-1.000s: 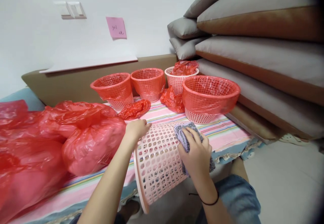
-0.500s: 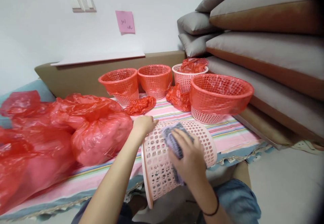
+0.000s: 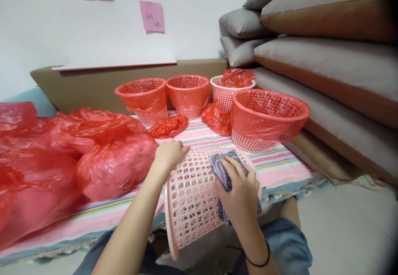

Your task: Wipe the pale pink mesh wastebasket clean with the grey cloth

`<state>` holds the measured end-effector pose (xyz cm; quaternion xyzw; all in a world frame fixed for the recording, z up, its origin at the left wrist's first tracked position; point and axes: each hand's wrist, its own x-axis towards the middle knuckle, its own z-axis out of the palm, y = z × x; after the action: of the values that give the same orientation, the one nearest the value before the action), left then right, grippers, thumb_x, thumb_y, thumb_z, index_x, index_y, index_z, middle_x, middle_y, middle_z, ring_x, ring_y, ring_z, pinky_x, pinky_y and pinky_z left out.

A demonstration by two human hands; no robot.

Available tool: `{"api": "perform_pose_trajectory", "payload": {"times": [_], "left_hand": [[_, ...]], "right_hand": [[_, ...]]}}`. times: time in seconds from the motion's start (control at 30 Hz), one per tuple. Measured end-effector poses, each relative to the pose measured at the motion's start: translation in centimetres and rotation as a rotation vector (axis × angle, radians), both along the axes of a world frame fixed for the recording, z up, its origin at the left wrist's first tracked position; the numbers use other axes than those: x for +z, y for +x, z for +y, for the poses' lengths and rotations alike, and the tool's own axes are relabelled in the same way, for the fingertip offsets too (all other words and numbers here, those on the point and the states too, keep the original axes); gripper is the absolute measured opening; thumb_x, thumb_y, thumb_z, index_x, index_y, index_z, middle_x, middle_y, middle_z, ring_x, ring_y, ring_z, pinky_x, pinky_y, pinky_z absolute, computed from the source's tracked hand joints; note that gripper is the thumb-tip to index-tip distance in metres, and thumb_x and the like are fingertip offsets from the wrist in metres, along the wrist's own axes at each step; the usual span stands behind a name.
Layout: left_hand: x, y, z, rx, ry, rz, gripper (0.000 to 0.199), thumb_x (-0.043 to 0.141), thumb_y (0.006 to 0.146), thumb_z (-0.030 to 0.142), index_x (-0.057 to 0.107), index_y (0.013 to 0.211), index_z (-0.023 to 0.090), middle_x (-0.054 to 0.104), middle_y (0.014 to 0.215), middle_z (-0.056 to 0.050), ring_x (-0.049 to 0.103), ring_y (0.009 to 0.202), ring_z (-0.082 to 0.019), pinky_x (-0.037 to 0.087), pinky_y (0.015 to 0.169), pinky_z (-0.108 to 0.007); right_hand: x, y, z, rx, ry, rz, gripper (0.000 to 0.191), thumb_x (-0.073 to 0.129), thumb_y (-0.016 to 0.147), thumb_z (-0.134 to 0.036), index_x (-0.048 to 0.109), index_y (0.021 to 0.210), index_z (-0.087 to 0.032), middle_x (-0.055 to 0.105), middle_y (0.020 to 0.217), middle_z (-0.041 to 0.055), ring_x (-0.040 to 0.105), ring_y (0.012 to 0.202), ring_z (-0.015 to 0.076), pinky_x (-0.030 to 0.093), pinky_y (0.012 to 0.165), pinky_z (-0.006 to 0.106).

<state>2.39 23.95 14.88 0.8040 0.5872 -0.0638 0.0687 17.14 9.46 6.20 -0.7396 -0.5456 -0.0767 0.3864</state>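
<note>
A light pink plastic wastebasket [image 3: 195,188] with a lattice of holes lies on its side at the front edge of the cloth-covered surface. My left hand [image 3: 169,158] is closed around the upper part of its wide rim at the left; the fingertips are partly hidden behind the rim. Against the wall of the wastebasket, toward its base, my right hand [image 3: 239,194] presses a folded grey and purple cleaning cloth [image 3: 221,174]. Part of the cloth hangs below the palm.
Baskets lined with red bags [image 3: 141,97] stand at the back, beside another with a crumpled bag [image 3: 238,78] inside. A larger lined basket [image 3: 269,115] stands right. Filled red bags [image 3: 115,171] crowd the left. Grey cushions [image 3: 323,63] are stacked at right.
My right hand has slid the cloth rightward along the wastebasket toward its base. My left hand keeps its hold on the rim. The camera view has shifted slightly.
</note>
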Motion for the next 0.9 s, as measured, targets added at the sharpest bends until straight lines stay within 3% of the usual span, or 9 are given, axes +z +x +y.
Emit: {"api": "perform_pose_trajectory", "payload": {"times": [0.9], "left_hand": [[0.2, -0.1, -0.5, -0.008, 0.031, -0.037, 0.045, 0.036, 0.093, 0.048, 0.070, 0.104, 0.020, 0.074, 0.108, -0.012, 0.069, 0.099, -0.029, 0.049, 0.082, -0.035]], "right_hand": [[0.2, -0.1, -0.7, 0.040, 0.038, -0.013, 0.043, 0.059, 0.085, -0.026, 0.064, 0.127, -0.025, 0.062, 0.136, 0.0026, 0.044, 0.120, 0.0324, 0.036, 0.100, 0.049]]}}
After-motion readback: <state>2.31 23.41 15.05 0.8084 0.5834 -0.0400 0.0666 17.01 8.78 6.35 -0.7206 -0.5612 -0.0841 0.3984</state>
